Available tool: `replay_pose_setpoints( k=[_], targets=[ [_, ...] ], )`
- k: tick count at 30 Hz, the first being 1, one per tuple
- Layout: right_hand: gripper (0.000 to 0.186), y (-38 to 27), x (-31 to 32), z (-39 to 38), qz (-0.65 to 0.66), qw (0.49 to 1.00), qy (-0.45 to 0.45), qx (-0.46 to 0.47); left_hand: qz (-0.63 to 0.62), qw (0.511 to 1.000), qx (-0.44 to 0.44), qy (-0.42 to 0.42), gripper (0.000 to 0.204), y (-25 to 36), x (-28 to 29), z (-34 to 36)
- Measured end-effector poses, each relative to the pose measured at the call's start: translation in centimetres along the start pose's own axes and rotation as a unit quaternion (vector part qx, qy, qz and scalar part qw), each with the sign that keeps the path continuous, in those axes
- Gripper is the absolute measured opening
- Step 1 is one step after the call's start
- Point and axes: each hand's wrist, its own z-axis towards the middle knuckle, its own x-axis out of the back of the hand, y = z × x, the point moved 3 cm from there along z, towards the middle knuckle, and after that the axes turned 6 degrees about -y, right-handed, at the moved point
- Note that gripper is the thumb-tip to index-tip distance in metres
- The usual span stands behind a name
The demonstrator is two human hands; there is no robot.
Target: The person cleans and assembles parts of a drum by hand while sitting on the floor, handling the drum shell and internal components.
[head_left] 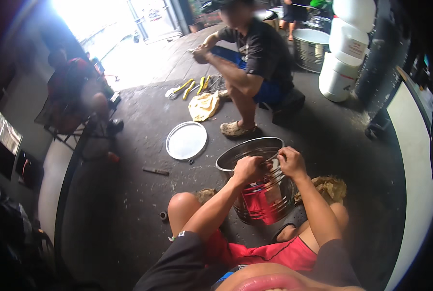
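Between my bent knees stands a shiny, ribbed metal drum shell, its open top tilted away from me and its wall mirroring my red shorts. My left hand is closed at the near side of the rim, with its fingertips partly hidden. Just right of it, my right hand pinches at the same edge. A thin strand seems to run between the two hands, too small to name. On the floor beyond the drum lies a round, pale disc with a rim.
Ahead, a person sits low near yellow-handled pliers and a crumpled yellowish sheet. A dark rod lies left of the drum. White tubs are stacked by another metal drum. Someone sits on a chair at left.
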Motion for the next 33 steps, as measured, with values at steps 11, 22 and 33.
replay_pose_setpoints(
  k=[11, 22, 33],
  targets=[
    [0.027, -0.8, -1.8, -1.9, -0.029, 0.998, 0.003, -0.062, 0.096, 0.995, -0.005, -0.001, 0.044, 1.2, 1.1, 0.0],
    [0.084, -3.5, -4.9, -5.7, -0.095, 0.975, -0.199, -0.013, 0.058, 0.997, 0.037, 0.026, 0.036, -2.2, 0.9, 0.3],
    [0.095, -2.6, -6.8, -5.5, -0.017, 0.988, -0.13, 0.076, -0.331, 0.941, 0.001, 0.068, 0.022, -5.8, -1.7, 2.0]
  ],
)
